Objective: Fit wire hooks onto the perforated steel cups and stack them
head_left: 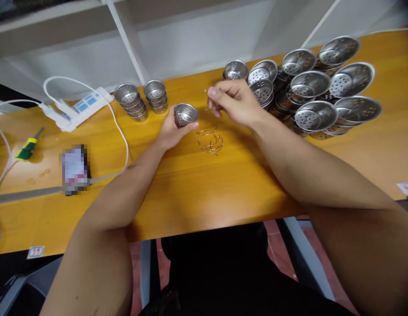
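Observation:
My left hand (pixel 172 130) is wrapped round a small perforated metal strainer cup (pixel 186 115), its mouth tilted up toward me. To the right and a little higher, my right hand (pixel 232 100) is closed in a pinch above the table. A tiny light speck shows by its fingertips, but what they hold is hidden or too small to name. Between and below the hands lie several thin bent wire pieces (pixel 211 144). Stacked strainer cups (pixel 263 72) stand close behind and beside my right hand.
Two short stacks of strainer cups (pixel 126 94) stand behind my left hand. Larger stacks (pixel 315 115) fill the right rear. At left are a white power strip (pixel 87 107) with cables, a yellow-green screwdriver (pixel 27 148) and a blurred phone-like object (pixel 75 169). The table edge is near me.

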`<state>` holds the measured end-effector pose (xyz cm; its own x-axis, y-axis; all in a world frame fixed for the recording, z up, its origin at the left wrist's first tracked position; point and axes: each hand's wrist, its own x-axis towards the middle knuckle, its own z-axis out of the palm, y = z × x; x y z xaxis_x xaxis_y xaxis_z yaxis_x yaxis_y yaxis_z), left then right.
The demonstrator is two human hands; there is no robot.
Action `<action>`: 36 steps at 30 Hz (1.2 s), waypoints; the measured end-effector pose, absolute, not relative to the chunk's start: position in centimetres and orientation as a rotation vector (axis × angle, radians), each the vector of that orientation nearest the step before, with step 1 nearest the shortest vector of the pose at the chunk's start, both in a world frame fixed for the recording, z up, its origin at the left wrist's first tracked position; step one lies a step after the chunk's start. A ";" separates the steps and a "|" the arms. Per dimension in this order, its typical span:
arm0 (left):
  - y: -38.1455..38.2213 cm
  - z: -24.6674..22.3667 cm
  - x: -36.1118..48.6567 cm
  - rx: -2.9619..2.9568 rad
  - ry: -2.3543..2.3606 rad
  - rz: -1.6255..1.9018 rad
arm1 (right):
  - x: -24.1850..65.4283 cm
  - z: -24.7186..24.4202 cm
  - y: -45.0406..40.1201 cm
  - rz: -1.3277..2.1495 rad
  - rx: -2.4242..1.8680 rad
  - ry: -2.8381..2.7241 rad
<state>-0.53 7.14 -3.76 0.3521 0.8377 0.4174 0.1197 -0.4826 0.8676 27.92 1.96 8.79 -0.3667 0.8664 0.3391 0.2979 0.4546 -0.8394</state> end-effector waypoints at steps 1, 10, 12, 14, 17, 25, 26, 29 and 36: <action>7.4 -3.9 -0.7 1.817 0.881 1.201 | 28.5 8.9 2.1 0.840 -1.007 -1.976; 9.2 -5.7 -1.2 1.756 0.945 1.267 | 29.2 7.5 2.0 0.634 -1.271 -2.405; 9.3 -6.3 -1.0 1.779 0.884 1.262 | 28.5 7.6 1.8 0.537 -1.247 -2.247; 9.4 -6.8 -0.8 1.812 0.783 1.251 | 27.4 7.4 1.8 0.536 -1.175 -2.164; 9.5 -7.3 -0.6 1.882 0.660 1.247 | 25.5 6.7 2.6 0.624 -1.040 -2.175; 9.5 -7.3 -0.6 1.719 0.780 1.203 | 22.8 11.5 8.5 0.843 -1.034 -2.035; 9.3 -7.1 -0.7 1.697 0.813 1.181 | 22.3 12.5 9.6 0.834 -1.011 -2.003; 8.8 -6.4 -0.7 1.676 0.880 1.147 | 20.0 14.5 12.7 0.777 -0.990 -2.016; 7.9 -5.5 0.0 1.624 0.899 1.129 | 13.5 13.4 17.1 0.616 -1.185 -2.265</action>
<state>-0.03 7.90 -5.46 0.3086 0.9130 0.2670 0.0561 -0.2977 0.9530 13.48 17.15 13.44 -0.4915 0.8414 0.2247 0.6117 0.5172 -0.5987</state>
